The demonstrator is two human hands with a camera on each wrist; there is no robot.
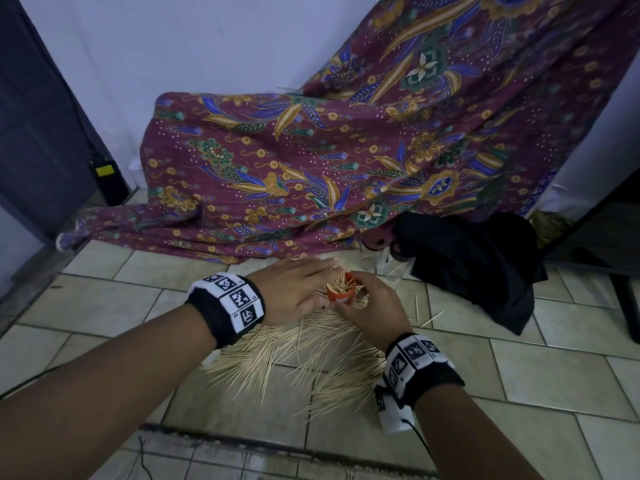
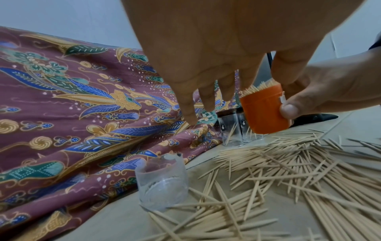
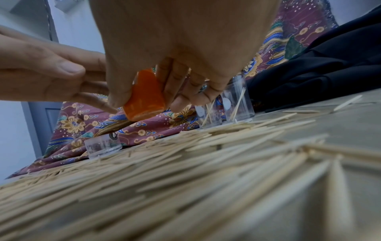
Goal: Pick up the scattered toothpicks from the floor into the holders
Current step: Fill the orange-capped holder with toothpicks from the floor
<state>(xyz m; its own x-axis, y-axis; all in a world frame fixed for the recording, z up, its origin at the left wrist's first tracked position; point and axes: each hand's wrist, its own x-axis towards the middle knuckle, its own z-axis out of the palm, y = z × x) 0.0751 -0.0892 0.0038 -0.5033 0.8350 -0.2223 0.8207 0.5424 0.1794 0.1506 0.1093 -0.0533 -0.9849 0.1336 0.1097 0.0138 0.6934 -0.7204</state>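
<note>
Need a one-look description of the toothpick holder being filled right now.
Start at the patterned maroon cloth draped onto the tiled floor; in front of it lies a pile of toothpicks. Above the pile's far edge the right hand grips the orange holder, packed with toothpicks. It's opaque orange; the neighbouring holders are clear.

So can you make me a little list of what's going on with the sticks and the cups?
right hand: holds orange cup, lifted off the floor
orange cup: full of toothpicks
left hand: fingers straight, over the orange cup's toothpicks
loose toothpicks: big pile on the floor tiles
clear cups: two by the cloth, few toothpicks in each
short clear cup: standing alone, looks empty
</note>
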